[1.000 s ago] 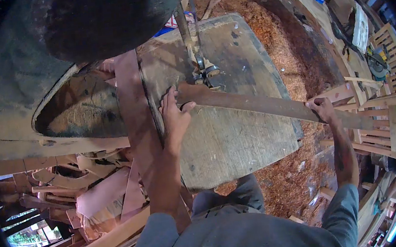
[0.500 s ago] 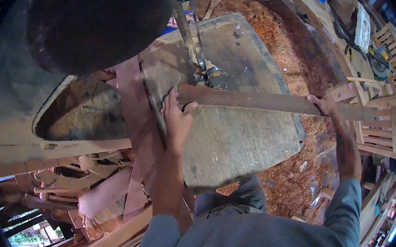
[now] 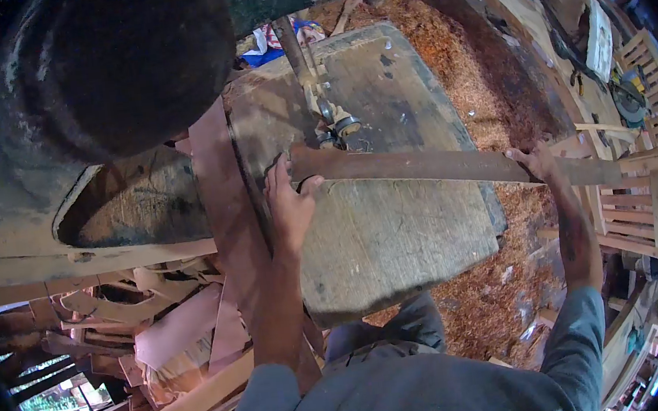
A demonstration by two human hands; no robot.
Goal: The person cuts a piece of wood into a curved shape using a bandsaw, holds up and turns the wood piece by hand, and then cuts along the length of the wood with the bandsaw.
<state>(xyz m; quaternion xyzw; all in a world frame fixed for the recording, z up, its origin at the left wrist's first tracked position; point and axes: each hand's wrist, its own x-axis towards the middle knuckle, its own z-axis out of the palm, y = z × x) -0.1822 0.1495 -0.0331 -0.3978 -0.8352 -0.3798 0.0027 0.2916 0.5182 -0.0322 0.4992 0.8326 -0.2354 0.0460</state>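
Observation:
A long, narrow wooden plank (image 3: 420,165) lies across a worn wooden machine table (image 3: 403,230), its right part reaching past the table's edge. At the plank's left end is my left hand (image 3: 290,209), fingers against the end and thumb at the near edge. Farther right, my right hand (image 3: 537,163) grips the plank with the thumb on top. Just beyond the plank's left part stands a metal guide with small rollers (image 3: 341,127). Whether a blade touches the wood cannot be made out.
A large dark round machine part (image 3: 133,66) fills the upper left. A reddish board (image 3: 225,192) runs along the table's left side. Sawdust (image 3: 458,66) covers the floor. Wood offcuts (image 3: 178,323) are piled lower left; slatted wooden frames (image 3: 635,216) and a circular saw (image 3: 631,105) are at right.
The plank's right end and my right hand have swung slightly away from my body. My left hand stays at the left end. The camera view has shifted a little.

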